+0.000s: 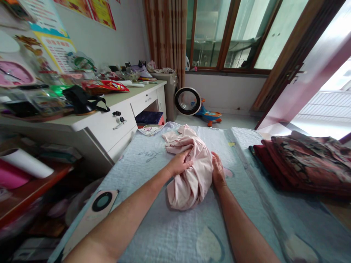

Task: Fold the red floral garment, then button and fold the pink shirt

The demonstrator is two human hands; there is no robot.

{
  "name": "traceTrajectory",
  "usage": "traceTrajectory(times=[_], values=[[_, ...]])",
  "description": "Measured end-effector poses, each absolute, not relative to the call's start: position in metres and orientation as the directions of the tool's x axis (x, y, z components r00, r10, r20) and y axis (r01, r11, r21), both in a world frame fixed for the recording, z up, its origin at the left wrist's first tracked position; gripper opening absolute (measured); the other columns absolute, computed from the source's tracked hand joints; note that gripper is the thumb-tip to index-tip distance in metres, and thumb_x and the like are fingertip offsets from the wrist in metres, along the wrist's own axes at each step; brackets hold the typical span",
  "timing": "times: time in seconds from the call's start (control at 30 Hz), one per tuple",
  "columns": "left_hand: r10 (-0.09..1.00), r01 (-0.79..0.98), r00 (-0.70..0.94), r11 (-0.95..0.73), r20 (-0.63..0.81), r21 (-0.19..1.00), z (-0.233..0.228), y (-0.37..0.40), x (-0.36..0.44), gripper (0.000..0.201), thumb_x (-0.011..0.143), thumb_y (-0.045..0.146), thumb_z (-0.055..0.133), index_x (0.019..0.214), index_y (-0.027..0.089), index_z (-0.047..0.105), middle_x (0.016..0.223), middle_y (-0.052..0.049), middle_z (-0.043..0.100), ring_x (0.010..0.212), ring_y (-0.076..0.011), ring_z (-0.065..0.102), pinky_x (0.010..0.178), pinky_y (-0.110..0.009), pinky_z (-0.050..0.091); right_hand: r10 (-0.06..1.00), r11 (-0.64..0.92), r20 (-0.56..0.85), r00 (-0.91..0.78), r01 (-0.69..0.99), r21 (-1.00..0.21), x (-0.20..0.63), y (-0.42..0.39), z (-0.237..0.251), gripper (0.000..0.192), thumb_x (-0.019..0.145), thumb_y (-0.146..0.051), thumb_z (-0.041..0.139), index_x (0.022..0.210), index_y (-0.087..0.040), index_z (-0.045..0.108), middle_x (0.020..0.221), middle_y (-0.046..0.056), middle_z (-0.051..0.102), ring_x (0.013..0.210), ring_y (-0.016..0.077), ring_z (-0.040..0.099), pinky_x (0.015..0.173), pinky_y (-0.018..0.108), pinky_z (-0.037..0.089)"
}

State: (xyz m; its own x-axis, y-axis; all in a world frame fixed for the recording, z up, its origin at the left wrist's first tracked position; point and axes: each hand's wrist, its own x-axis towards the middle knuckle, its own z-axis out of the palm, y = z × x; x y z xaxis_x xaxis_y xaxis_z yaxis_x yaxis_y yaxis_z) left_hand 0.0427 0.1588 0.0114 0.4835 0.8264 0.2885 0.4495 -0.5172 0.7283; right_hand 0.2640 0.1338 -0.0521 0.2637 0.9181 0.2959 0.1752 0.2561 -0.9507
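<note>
pink cloth (196, 182), pale and crumpled in a loose heap, lies mid-bed on a light blue cover (159, 233) w/ heart shapes, btwn a person's two bare hands. l. to r.: pink clock (16, 74) by the wall, then a low shelf w/ a white roll (26, 162). next, a white desk (102, 129), its top crowded — a black strapped item (79, 99) and a red packet (105, 87) among the clutter. near the bed's left edge, partly behind the left forearm, a pale flat slab (87, 217) w/ a dark round ring, poss. a phone. left hand (179, 163) is on the cloth's left side, grasping a fold, thumb in front. right hand (218, 170) is up against the cloth's right edge, fingers pointing away from the wearer — can't tell if it's gripping or just resting. in the bkgd, behind the cloth: brown curtain (166, 40), a round door w/ black rim (197, 101) standing open, a blue & orange ride-on toy (210, 115), windows above. far right: a stack of dark red patterned fabric (304, 160), folded, well apart from the right hand.
</note>
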Motion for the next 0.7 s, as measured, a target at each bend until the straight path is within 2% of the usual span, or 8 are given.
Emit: traceTrajectory(times=[0.07,0.17,0.27,0.4,0.47,0.57,0.63,0.7], values=[[0.840,0.492,0.458,-0.512,0.291,0.705,0.005,0.157,0.034,0.051,0.085,0.035,0.061,0.134,0.021,0.057,0.135,-0.010,0.060,0.127,-0.0273,0.054,0.112,-0.042,0.038,0.930,0.259,0.300,0.212,0.203,-0.944,0.263,0.133,-0.052,0.065,0.085,-0.064,0.052,0.133,-0.020,0.050,0.125,0.011,0.062,0.114,0.0264,0.058,0.101,0.043,0.044],[0.906,0.622,0.294,-0.423,0.305,0.659,-0.007,0.161,0.015,0.032,0.089,0.037,0.058,0.116,0.025,0.068,0.126,-0.008,0.066,0.124,-0.0272,0.056,0.111,-0.042,0.038,0.931,0.268,0.330,0.156,0.323,-0.908,0.261,0.134,-0.053,0.068,0.079,-0.060,0.063,0.133,-0.020,0.050,0.129,0.012,0.059,0.117,0.0289,0.056,0.105,0.047,0.042],[0.946,0.800,0.215,-0.312,0.242,0.512,-0.023,0.171,-0.010,0.037,0.090,0.036,0.056,0.125,0.027,0.062,0.141,-0.007,0.055,0.135,-0.0265,0.046,0.114,-0.042,0.032,0.923,0.258,0.353,0.151,0.437,-0.862,0.259,0.136,-0.056,0.067,0.079,-0.058,0.062,0.133,-0.020,0.050,0.132,0.013,0.057,0.119,0.0306,0.054,0.106,0.051,0.040],[0.972,0.918,0.174,-0.218,0.158,0.332,-0.041,0.190,-0.043,0.051,0.092,0.036,0.051,0.140,0.019,0.046,0.149,-0.014,0.046,0.138,-0.0295,0.041,0.114,-0.047,0.030,0.907,0.281,0.402,0.125,0.531,-0.799,0.259,0.137,-0.060,0.063,0.083,-0.057,0.058,0.133,-0.019,0.050,0.130,0.014,0.058,0.121,0.0307,0.053,0.106,0.052,0.039],[0.966,0.927,0.167,-0.221,0.196,0.302,-0.047,0.200,-0.053,0.051,0.092,0.033,0.050,0.139,0.016,0.044,0.146,-0.015,0.048,0.136,-0.0280,0.042,0.113,-0.043,0.032,0.906,0.287,0.410,0.108,0.558,-0.779,0.259,0.136,-0.060,0.061,0.084,-0.056,0.057,0.133,-0.019,0.051,0.129,0.014,0.058,0.120,0.0305,0.053,0.105,0.052,0.040],[0.960,0.950,0.046,-0.128,0.276,0.286,-0.050,0.218,-0.063,0.040,0.092,0.025,0.045,0.129,0.012,0.050,0.133,-0.017,0.054,0.128,-0.0256,0.048,0.107,-0.037,0.038,0.905,0.298,0.418,0.082,0.581,-0.758,0.259,0.135,-0.058,0.057,0.086,-0.054,0.055,0.132,-0.021,0.051,0.127,0.013,0.059,0.119,0.0298,0.053,0.104,0.051,0.040],[0.959,0.966,-0.031,-0.044,0.283,0.257,-0.050,0.230,-0.068,0.034,0.092,0.021,0.042,0.122,0.011,0.054,0.125,-0.017,0.057,0.122,-0.0256,0.051,0.105,-0.036,0.040,0.902,0.302,0.425,0.076,0.594,-0.746,0.259,0.135,-0.057,0.055,0.087,-0.054,0.054,0.132,-0.021,0.051,0.126,0.012,0.059,0.119,0.0297,0.052,0.104,0.051,0.040],[0.965,0.976,-0.023,-0.034,0.260,0.214,-0.050,0.243,-0.073,0.032,0.092,0.022,0.042,0.120,0.013,0.056,0.123,-0.016,0.059,0.119,-0.0259,0.052,0.104,-0.036,0.040,0.901,0.304,0.428,0.068,0.605,-0.736,0.259,0.134,-0.056,0.055,0.088,-0.053,0.054,0.132,-0.021,0.051,0.126,0.012,0.059,0.118,0.0299,0.052,0.104,0.051,0.039]])
